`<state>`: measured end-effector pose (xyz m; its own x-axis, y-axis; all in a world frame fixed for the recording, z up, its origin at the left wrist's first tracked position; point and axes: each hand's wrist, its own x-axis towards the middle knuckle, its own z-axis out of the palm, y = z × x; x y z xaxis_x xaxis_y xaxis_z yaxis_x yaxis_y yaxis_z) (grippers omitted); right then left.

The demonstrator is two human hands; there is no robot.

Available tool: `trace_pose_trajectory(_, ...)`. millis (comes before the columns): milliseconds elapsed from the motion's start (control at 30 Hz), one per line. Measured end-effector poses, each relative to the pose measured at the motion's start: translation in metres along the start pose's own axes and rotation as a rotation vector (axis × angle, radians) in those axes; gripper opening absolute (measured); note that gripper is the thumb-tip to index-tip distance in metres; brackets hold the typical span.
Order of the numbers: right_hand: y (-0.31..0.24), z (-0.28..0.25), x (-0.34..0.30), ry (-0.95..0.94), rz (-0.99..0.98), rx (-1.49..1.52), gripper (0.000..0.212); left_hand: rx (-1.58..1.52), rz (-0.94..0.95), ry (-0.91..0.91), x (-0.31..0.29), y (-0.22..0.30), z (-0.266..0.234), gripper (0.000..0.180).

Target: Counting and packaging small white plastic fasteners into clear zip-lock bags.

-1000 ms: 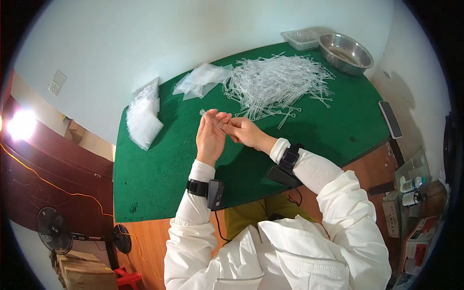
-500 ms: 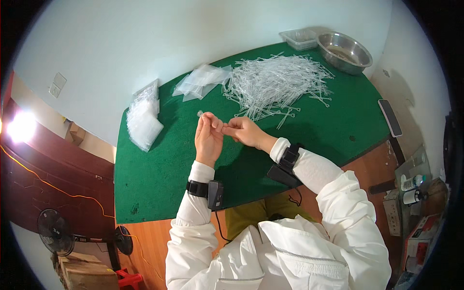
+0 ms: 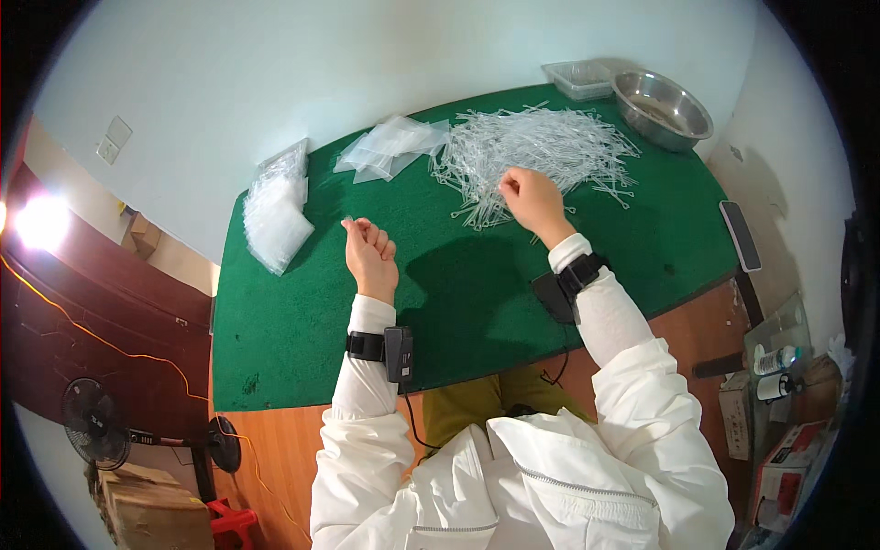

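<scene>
A heap of thin clear plastic sticks with small looped ends spreads over the back of the green table. My right hand is over the heap's front edge, its thumb and fingers pinched together. Whether a stick is between them cannot be made out. To the left, above bare cloth, my left hand is closed with the fingers curled in. A small clear tip peeks out by its thumb, apparently the ends of plastic sticks; the rest is hidden in the palm.
Flat clear bags lie left of the heap, and a stack of clear bags sits at the table's left. At the back right stand a clear plastic tray and a steel bowl. A phone rests at the right edge.
My hands have moved apart. The right went from beside the left hand up and right to the heap; the left shifted slightly left and stayed closed.
</scene>
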<state>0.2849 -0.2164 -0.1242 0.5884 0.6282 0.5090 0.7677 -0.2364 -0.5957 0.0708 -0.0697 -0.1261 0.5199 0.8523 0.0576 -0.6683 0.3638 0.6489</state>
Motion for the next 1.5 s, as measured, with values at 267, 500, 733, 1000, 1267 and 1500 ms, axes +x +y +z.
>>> trace_pose_trajectory(267, 0.003, -0.018, -0.003, -0.290, -0.038, -0.260, 0.008, 0.276, -0.072, 0.054, -0.004, -0.006, 0.009, 0.032)
trace_pose_trajectory(500, 0.000, -0.020, -0.003, -0.358, 0.022, -0.369, 0.011, 0.313, -0.049, -0.004, -0.008, -0.005, 0.015, 0.027)
trace_pose_trajectory(733, 0.001, -0.020, -0.003, -0.393, 0.109, -0.444, 0.016, 0.292, -0.080, -0.061, -0.006, -0.009, 0.012, 0.025)
trace_pose_trajectory(1000, 0.002, -0.018, 0.000, -0.425, 0.175, -0.445, 0.016, 0.270, -0.161, -0.083, -0.005, -0.009, 0.009, 0.025)
trace_pose_trajectory(1267, -0.003, -0.018, -0.001, -0.323, 0.172, -0.396, 0.010, 0.190, -0.198, -0.036, -0.004, -0.008, 0.008, 0.026)
trace_pose_trajectory(1500, -0.013, -0.017, 0.004, 0.115, 0.026, 0.109, 0.012, 0.152, -0.237, -0.035, -0.002, -0.009, 0.006, 0.025)
